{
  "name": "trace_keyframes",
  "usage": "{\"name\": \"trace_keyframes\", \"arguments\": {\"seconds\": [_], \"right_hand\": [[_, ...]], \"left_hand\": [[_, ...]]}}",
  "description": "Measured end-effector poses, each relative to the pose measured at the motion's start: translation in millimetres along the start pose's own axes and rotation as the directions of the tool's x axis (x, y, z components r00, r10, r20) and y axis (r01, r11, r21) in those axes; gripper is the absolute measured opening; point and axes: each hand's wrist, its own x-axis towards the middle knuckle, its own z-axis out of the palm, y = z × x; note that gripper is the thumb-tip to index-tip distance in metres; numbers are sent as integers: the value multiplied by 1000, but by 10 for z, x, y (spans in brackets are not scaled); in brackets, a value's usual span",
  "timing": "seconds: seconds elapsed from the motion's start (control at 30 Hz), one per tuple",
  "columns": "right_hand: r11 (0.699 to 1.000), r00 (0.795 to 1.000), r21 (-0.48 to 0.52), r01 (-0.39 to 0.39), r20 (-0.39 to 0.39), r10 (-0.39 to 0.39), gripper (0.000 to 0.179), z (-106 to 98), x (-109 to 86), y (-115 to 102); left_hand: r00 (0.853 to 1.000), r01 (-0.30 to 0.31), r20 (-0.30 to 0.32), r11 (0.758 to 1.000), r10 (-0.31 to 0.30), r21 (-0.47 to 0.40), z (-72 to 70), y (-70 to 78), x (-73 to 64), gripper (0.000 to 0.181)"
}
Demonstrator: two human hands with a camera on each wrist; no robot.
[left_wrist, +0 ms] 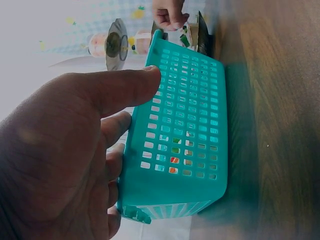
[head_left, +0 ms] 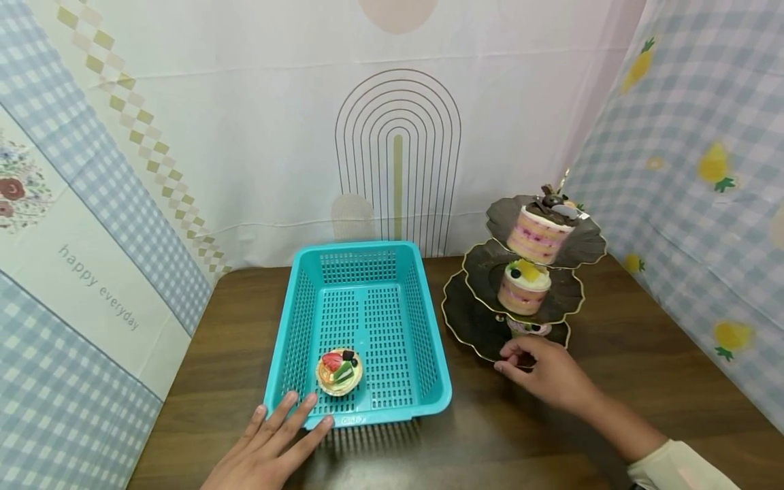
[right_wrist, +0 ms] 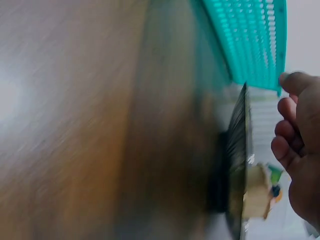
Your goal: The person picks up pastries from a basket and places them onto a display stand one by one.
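Note:
A turquoise plastic basket (head_left: 431,327) stands on the table, with a small fruit tart (head_left: 339,371) in its near left part. The left hand (head_left: 269,442) rests its spread fingers on the basket's near left rim. At the right stands a dark, gold-edged three-tier stand (head_left: 474,320). Its top tier bears a layered cake with chocolate topping (head_left: 539,235), its middle tier a fruit-topped layered cake (head_left: 523,289). A partly hidden small pastry (right_wrist: 257,192) sits on the bottom tier. The right hand (head_left: 545,371) is at that tier's front edge, fingers loosely bent, nothing seen between them.
A brown wooden table (head_left: 490,449) carries everything. White patterned cloth (head_left: 275,136) hangs behind, with blue checked cloth at the left (head_left: 61,354) and right (head_left: 692,204). The basket lies left of the stand, with a narrow gap between.

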Motion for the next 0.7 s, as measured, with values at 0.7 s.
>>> {"name": "trace_keyframes", "arguments": {"seconds": [0.7], "right_hand": [[944,929,165,284,197,-314,36,78,743,-885]], "left_hand": [[999,-23,-27,999,24,34,29,-15,-14,87]]}}
